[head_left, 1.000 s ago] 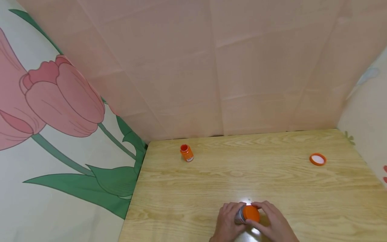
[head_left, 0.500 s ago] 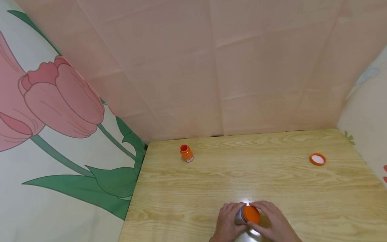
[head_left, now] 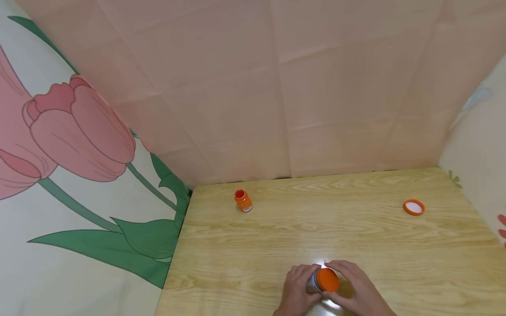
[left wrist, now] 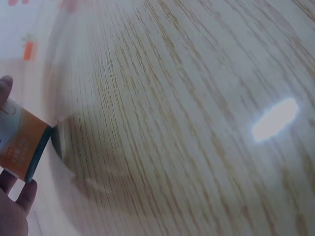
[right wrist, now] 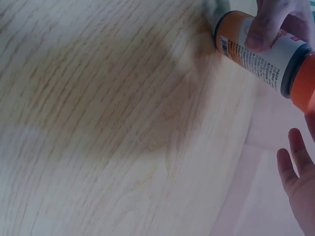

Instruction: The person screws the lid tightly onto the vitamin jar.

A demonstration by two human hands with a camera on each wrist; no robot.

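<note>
A cylindrical jar (head_left: pixel 312 285) with a white and orange label and dark rims leans over the table near its front edge. My left hand (head_left: pixel 297 287) grips the jar's body; its thumb lies across the label (right wrist: pixel 268 64) in the right wrist view. An orange lid (head_left: pixel 328 280) sits on the jar's end, facing right. Around this lid curve the thumb and forefinger of my right hand (head_left: pixel 359 287). Its other fingers (right wrist: pixel 298 147) stretch out loosely in the right wrist view. In the left wrist view the jar's dark-rimmed base (left wrist: pixel 39 152) is close to the tabletop.
A small orange bottle (head_left: pixel 243 202) with an uncapped mouth stands at the back left of the wooden table (head_left: pixel 316 219). An orange ring-shaped cap (head_left: pixel 413 207) with a white inside lies at the right. A pink cloth wall (head_left: pixel 237 109) borders the back.
The right hand's thumb and forefinger have shifted slightly around the lid. My left hand keeps the jar in nearly the same place. The head view has moved a little.
</note>
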